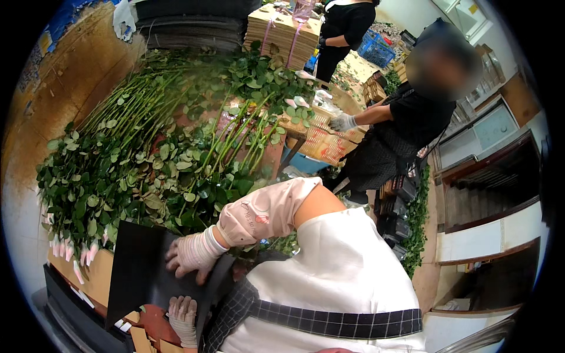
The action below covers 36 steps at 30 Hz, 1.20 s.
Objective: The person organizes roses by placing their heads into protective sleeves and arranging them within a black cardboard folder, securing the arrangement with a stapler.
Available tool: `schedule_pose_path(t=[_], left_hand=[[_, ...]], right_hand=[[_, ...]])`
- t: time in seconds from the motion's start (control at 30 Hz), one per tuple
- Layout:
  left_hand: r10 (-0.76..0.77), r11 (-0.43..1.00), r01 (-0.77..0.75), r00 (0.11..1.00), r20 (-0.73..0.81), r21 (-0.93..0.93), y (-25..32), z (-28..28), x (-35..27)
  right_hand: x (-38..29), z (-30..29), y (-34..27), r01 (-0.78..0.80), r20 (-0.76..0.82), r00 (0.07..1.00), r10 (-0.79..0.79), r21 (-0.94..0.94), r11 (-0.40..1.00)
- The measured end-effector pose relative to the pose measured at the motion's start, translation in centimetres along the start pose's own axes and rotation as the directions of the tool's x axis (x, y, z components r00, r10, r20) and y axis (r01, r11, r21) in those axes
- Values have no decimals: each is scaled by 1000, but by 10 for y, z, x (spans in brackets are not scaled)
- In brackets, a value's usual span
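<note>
A black sheet (145, 269), bent up along one side, lies in front of me at the lower left. My right hand (194, 257), in a striped, soiled knit glove below a pink sleeve, rests on it with fingers spread. Lower down, my left hand (183, 318), in a similar glove, touches the sheet near its lower edge; its thumb side is hidden. Just beyond the sheet, leafy rose stems (132, 106) lie in a large heap. Pale pink wrapped rose heads (90, 252) hang over the table edge at left, and more wrapped heads (298, 102) lie at the far side.
Stacked cardboard sheets (282, 37) and a dark stack (190, 26) stand beyond the heap. A gloved co-worker (401, 119) stands at a plastic crate (331, 134); another person (348, 26) is behind. Cardboard pieces (141, 339) lie below my left hand. Black boxes (397, 203) line the floor.
</note>
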<state>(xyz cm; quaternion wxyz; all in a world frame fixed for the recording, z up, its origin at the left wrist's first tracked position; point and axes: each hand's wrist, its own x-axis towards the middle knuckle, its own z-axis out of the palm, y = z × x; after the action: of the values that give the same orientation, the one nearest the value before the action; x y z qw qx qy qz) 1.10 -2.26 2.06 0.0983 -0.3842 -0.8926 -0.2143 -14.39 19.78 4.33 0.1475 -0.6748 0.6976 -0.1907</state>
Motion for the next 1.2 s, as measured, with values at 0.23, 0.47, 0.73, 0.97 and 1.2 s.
schedule_pose_path(t=[0.23, 0.47, 0.73, 0.97, 1.2], left_hand=[[-82, 997, 82, 997, 6, -7, 4, -4, 0], [-196, 952, 239, 956, 218, -190, 15, -46, 14], [-940, 196, 974, 220, -261, 113, -31, -75, -145], [-995, -27, 933, -61, 85, 359, -72, -107, -137], [-923, 49, 956, -68, -380, -290, -33, -168, -148]], right_hand=[[18, 19, 11, 265, -187, 944, -272, -61, 962], [18, -10, -12, 140, 0, 990, -140, 3, 990], [26, -8, -26, 139, 163, 979, -122, -93, 986], [21, -11, -20, 97, 144, 987, -76, -144, 985], [36, -34, -41, -194, 194, 949, 247, -254, 947]])
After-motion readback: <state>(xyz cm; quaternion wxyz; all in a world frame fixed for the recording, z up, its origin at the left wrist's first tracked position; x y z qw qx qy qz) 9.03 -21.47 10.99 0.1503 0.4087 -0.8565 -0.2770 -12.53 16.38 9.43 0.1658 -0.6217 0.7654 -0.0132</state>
